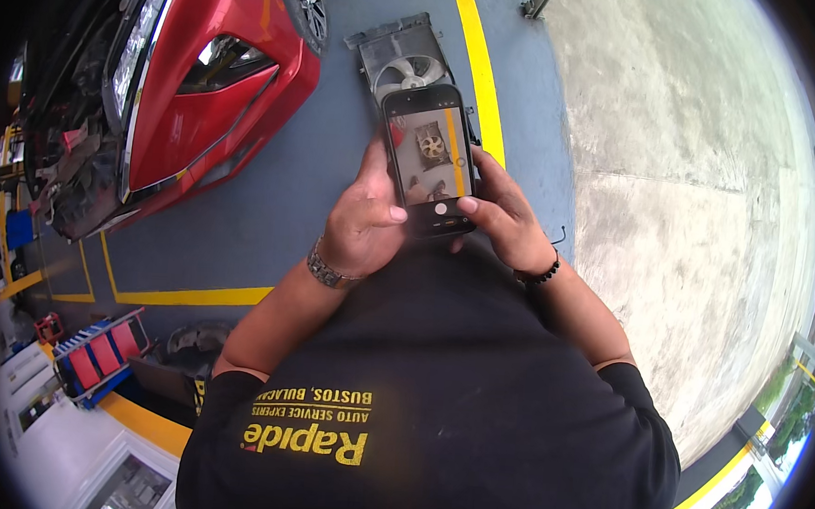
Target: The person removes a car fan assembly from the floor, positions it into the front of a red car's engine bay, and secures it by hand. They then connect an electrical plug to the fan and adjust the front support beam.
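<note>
A dark smartphone (429, 158) is held upright between my two hands, its screen toward me. My left hand (366, 216) wraps its left edge, with the thumb lying by the lower corner. On the other side my right hand (508, 209) grips the right edge, and its thumb touches the screen near the round white button. The screen shows a camera picture of a fan on the floor. Beyond the phone, a radiator fan assembly (403, 47) with pale blades lies on the blue-grey floor; the phone hides its near part.
A red car (221, 103) with its front opened up stands at the left. Yellow lines (480, 63) mark the painted floor (331, 129), and pale concrete (673, 187) begins to the right. A metal post base (538, 1) stands at the far edge. Red-and-blue equipment (103, 353) sits at the lower left.
</note>
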Tool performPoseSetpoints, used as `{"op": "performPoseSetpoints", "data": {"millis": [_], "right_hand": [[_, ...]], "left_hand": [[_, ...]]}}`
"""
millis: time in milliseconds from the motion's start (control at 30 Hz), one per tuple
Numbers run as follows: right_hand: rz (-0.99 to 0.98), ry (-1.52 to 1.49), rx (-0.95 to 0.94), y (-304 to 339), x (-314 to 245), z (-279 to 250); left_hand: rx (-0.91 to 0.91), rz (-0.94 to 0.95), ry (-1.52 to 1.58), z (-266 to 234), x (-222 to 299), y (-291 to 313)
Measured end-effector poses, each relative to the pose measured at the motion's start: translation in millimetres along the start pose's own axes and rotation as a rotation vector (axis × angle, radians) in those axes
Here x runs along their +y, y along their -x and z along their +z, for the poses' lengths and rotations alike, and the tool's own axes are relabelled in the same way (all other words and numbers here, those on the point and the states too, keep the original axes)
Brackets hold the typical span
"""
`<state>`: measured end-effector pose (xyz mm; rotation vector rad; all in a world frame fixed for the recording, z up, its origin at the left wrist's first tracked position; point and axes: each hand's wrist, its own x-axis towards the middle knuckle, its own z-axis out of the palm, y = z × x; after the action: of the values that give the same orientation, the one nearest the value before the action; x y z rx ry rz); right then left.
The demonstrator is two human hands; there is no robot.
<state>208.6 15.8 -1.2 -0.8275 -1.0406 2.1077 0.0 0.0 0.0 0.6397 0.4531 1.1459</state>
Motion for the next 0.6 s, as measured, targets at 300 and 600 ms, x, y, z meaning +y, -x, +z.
{"op": "performPoseSetpoints", "data": {"millis": [300, 600], "right_hand": [[0.138, 0.007, 0.002, -29, 24, -17], [0.388, -0.209, 0.014, -86, 58, -59]], "left_hand": [[0.322, -0.140, 0.014, -27, -15, -8], [0.417, -0.271, -0.071, -86, -45, -34]]}}
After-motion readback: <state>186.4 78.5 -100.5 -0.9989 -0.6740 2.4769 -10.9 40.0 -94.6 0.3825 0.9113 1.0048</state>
